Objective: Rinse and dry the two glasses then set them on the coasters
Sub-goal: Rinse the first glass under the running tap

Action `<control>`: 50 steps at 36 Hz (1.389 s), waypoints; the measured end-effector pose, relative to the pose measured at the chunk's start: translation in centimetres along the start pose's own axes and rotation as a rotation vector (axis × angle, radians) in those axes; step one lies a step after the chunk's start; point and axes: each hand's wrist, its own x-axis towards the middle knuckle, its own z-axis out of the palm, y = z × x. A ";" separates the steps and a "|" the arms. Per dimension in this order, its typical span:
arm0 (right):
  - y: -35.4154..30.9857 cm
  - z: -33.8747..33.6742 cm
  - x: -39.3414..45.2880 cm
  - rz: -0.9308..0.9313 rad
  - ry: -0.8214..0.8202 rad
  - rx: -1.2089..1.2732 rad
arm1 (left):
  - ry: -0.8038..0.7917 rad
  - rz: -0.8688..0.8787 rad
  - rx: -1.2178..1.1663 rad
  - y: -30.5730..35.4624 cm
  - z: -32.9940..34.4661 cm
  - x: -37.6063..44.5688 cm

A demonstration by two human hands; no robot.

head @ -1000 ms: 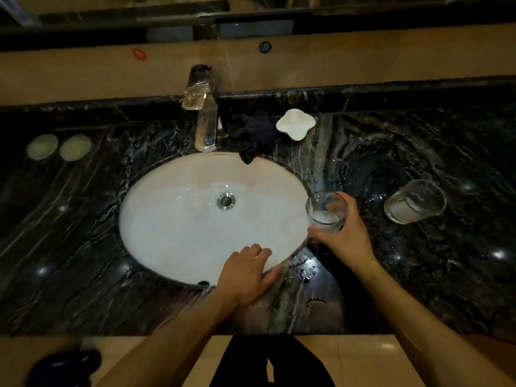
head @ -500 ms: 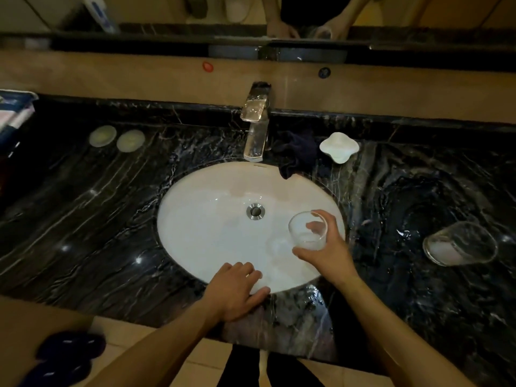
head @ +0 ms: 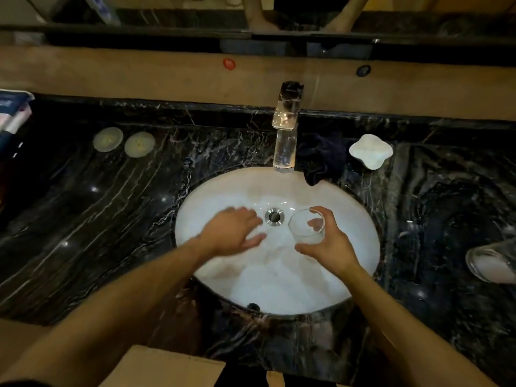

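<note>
A clear glass [head: 306, 226] is gripped by the right hand [head: 329, 241], fingers and thumb curled round its wall, and is held above the white basin [head: 279, 280], just right of the drain [head: 274, 216]. It is prob. kept there so that any rinse water falls into the bowl and not onto the counter. The mouth looks tipped toward the camera; whether anything is inside can't be told.

The left hand [head: 233, 233] is held flat over the basin w/ fingers spread and nothing in it, blurred, reaching toward the faucet [head: 286, 129] side, presumably to start the water. No stream is seen at the spout.

The second glass [head: 491, 263] is left on the black marble counter [head: 83, 233] at the far right edge, well apart from the sink, cut off by the frame. The two round coasters [head: 123, 141] are laid side by side at the back left, both bare. A dark cloth [head: 321, 157] is bunched just right of the faucet, likely for drying. A white dish [head: 370, 152] sits beyond it.
</note>
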 end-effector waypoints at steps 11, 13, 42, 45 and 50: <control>-4.8 2.0 4.9 -0.016 0.106 0.047 | 0.611 0.086 0.008 -7.3 -11.6 10.2; -5.5 2.2 5.5 -0.021 0.123 0.070 | 0.530 0.136 0.033 -7.3 -12.7 11.0; -6.5 2.4 6.7 -0.046 0.133 0.255 | 0.363 0.228 0.114 -6.6 -17.2 13.5; -6.5 2.4 6.8 -0.045 0.133 0.242 | 0.365 0.199 0.079 -6.7 -17.1 13.6; -6.6 2.4 6.9 -0.050 0.118 0.246 | 0.447 0.146 0.006 -6.9 -16.1 13.1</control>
